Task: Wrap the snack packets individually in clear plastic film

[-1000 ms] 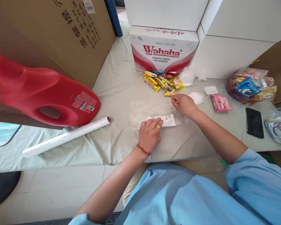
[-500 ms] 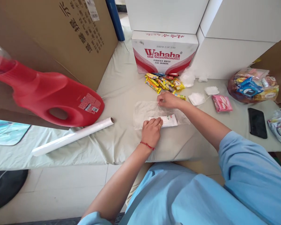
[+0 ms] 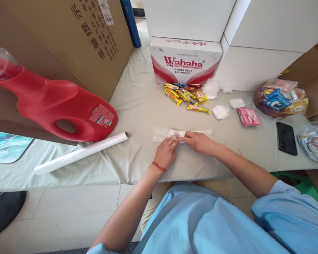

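A white packet point(image 3: 172, 133) lies on the cloth-covered table in front of me, with clear plastic wrap point(image 3: 160, 134) folded over it in a narrow strip. The wrap's ends stick out past the packet on both sides. My left hand point(image 3: 166, 152), with a ring and a red string bracelet, is closed on the near edge of the wrapped packet. Beside it, my right hand point(image 3: 200, 142) is closed on the same edge, its index finger reaching toward the left fingertips. The fingers hide the packet's middle and its printing.
Small snack packs point(image 3: 185, 94) lie before a Wahaba-style water carton point(image 3: 185, 65). At right are white pads point(image 3: 221, 112), a pink packet point(image 3: 248, 117), a snack-filled bowl point(image 3: 262, 107) and a black phone point(image 3: 286, 138). A white roll point(image 3: 82, 152) and red jug point(image 3: 69, 106) are left.
My right hand has drawn the far side of the plastic wrap toward me over the packet and come down beside my left hand. The left fingers have shifted slightly to the near edge.
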{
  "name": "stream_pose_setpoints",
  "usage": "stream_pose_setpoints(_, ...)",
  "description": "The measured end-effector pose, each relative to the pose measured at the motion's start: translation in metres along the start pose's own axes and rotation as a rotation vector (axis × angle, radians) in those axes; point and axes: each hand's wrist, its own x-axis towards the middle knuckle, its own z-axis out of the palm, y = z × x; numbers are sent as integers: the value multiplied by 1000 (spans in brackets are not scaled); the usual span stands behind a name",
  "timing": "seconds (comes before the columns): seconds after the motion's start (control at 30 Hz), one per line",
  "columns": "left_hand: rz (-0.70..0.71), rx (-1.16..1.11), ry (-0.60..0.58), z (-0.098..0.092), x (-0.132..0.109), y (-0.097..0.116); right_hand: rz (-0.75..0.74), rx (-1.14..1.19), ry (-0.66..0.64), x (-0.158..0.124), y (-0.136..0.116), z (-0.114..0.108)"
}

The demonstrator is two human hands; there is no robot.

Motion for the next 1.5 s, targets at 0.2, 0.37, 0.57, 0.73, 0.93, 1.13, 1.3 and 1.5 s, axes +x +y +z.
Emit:
stream_pose_setpoints(0.2, -367, -402, 425, -16, -11, -13, 74, 118, -26, 2, -13, 2)
stream_pose_setpoints(0.37, -778, -394, 790, -32, 10, -33, 117, 110, -69, 6, -20, -4)
stream_pose_setpoints(0.57, -813, -121, 214, -35, 22, -42, 130, 138, -54, 9, -22, -5)
stream_pose_setpoints(0.73, -740, -250, 244, -40, 8, -31, 130, 122, -78, 9, -21, -9)
stream_pose_setpoints(0.93, -582, -329, 285, -29, 22, 15, 95, 165, -21, 9, -20, -1)
stream_pose_setpoints(1.13, -267, -9, 88, 5, 27, 50, 61, 244, 170, -8, -18, 19)
stream_pose_setpoints(1.3, -162, 227, -21, 19, 4, 51, 6, 436, 291, -57, 0, 27)
stream_pose_setpoints(1.5, -148, 303, -80, 24, -1, 51, 632, 586, 679, -81, 18, 36)
